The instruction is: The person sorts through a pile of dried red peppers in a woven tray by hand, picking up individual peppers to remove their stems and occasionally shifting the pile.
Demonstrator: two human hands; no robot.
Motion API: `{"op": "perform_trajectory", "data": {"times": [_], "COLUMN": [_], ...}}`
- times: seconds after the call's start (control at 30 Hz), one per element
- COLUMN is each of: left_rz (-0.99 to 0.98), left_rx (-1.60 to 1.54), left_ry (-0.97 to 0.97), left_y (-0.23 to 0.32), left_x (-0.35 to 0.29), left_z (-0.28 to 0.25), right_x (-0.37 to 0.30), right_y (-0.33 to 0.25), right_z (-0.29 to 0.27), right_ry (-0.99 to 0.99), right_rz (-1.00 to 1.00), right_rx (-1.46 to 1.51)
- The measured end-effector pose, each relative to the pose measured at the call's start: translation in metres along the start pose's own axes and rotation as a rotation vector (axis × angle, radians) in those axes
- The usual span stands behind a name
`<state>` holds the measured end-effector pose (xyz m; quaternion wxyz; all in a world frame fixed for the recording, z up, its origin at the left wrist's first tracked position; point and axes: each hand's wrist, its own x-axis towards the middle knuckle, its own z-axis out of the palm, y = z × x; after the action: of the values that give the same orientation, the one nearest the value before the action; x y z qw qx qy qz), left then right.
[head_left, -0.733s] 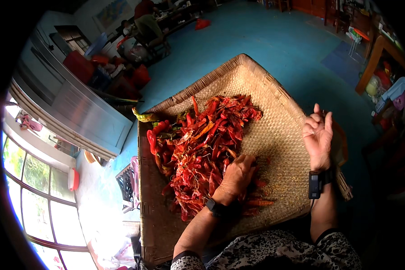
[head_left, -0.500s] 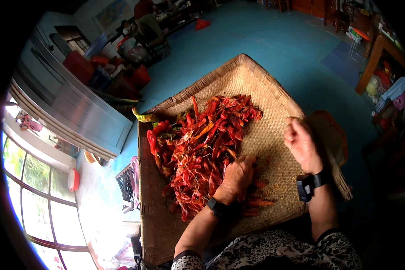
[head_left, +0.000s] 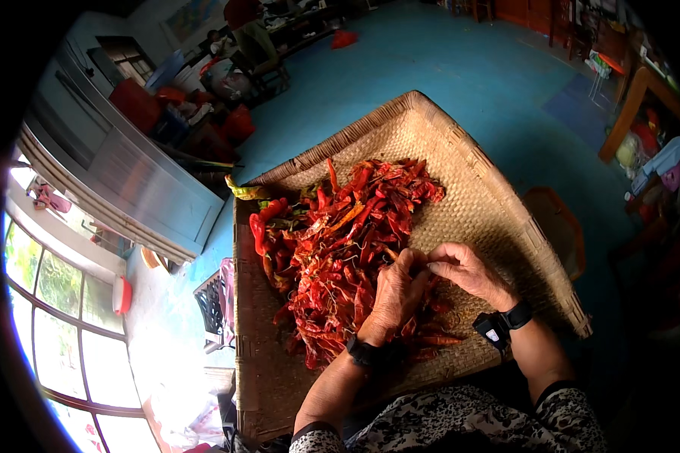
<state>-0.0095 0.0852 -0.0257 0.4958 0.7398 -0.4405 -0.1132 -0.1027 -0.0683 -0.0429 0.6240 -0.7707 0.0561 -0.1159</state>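
Observation:
A heap of dried red chili peppers [head_left: 332, 264] fills the left and middle of a large woven tray [head_left: 472, 189] in front of me. At the heap's right edge, my left hand [head_left: 399, 294] is closed, fingertips pinched together. My right hand [head_left: 468, 273] meets it there, thumb and forefinger drawn together at the left fingertips. Whatever lies between the fingers is too small and covered to name. A yellow-green pepper [head_left: 245, 190] lies at the heap's far left, near a smooth bright red one [head_left: 258, 234]. Several loose chilies [head_left: 434, 340] lie just below my hands.
A blue-grey door [head_left: 151, 189] stands left of the tray, above a bright window [head_left: 60, 309]. Beyond the tray stretches a blue floor [head_left: 431, 53]. Another person [head_left: 249, 34] is at the far back. Beside the tray's right edge is a brown-rimmed container [head_left: 570, 226].
My right hand has come down and left from above the tray's right side to meet my left hand. The left hand has risen slightly and turned; the heap looks the same.

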Motion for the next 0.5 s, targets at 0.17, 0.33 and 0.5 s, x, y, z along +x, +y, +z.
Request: {"op": "perform_trajectory", "data": {"times": [0.17,0.33,0.5], "left_rz": [0.017,-0.060,-0.123], "left_rx": [-0.043,-0.211,-0.437], "left_ry": [0.017,0.133,0.130], "left_y": [0.003,0.000,0.003], "left_x": [-0.001,0.003,0.006], "left_z": [0.003,0.005,0.013], "right_x": [-0.001,-0.001,-0.003], "right_y": [-0.007,-0.009,0.001], "right_z": [-0.001,0.004,0.003], "right_ry": [0.002,0.016,-0.122], "right_rz": [0.005,0.004,-0.050], "right_rx": [-0.017,0.210,0.119]}}
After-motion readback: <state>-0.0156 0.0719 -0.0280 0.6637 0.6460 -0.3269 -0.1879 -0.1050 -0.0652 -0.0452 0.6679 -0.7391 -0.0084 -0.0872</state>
